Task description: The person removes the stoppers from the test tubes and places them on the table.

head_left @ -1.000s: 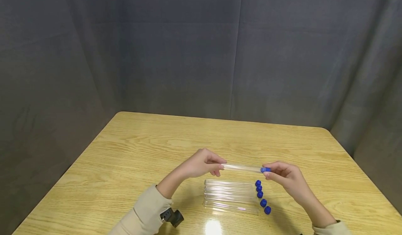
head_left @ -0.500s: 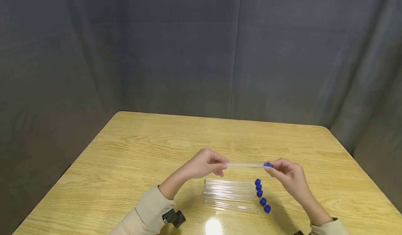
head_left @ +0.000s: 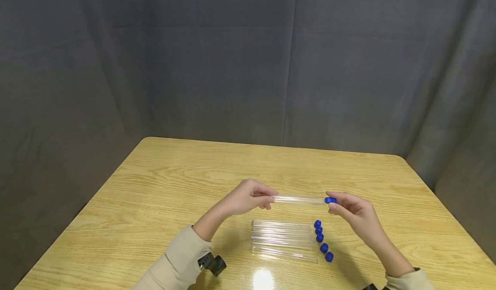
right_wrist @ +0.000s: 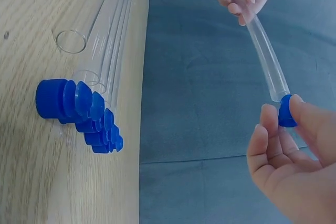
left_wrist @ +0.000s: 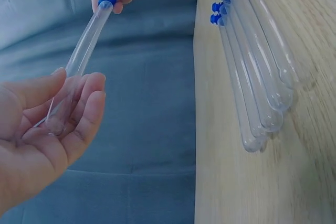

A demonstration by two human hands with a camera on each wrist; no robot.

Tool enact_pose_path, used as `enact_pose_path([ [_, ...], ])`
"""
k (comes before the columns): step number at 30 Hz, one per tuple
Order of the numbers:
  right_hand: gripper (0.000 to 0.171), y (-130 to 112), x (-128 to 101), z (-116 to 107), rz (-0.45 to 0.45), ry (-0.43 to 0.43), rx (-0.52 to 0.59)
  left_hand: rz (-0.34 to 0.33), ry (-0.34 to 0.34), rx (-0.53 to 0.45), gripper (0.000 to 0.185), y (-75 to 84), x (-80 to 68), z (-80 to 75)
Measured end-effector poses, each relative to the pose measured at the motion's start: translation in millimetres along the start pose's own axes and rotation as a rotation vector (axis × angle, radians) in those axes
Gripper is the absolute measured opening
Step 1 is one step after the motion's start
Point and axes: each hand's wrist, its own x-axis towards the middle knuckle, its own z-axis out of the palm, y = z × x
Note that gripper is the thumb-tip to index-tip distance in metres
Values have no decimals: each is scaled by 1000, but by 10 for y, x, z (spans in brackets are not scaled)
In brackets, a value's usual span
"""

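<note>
My left hand [head_left: 246, 198] holds a clear test tube [head_left: 299, 199] near its rounded end, thumb against fingers. The tube lies almost level above the table. At its mouth sits a blue cap [head_left: 330, 200], which my right hand [head_left: 358, 214] pinches between thumb and fingertips. In the right wrist view the cap [right_wrist: 285, 112] touches the tube's rim; how deep it goes in cannot be made out. Below, several more test tubes [head_left: 283, 234] lie side by side on the table, with several loose blue caps [head_left: 319, 237] by their mouths.
The wooden table [head_left: 174, 174] has a far edge close to a grey curtain [head_left: 217, 75]. One tube [head_left: 284, 254] lies slightly apart at the near side of the row. A wrist camera [head_left: 212, 264] hangs below the left sleeve.
Both hands have risen slightly with the tube and cap. My right fingers have shifted and loosened a little around the cap, leaving more of it visible. The tubes and caps below stay put.
</note>
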Motion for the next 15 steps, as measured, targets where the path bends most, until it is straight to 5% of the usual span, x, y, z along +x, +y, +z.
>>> enact_pose_path([
  [15,22,35,-2,-16,3,-71,103,-35,41,101,19,-193,42,79],
])
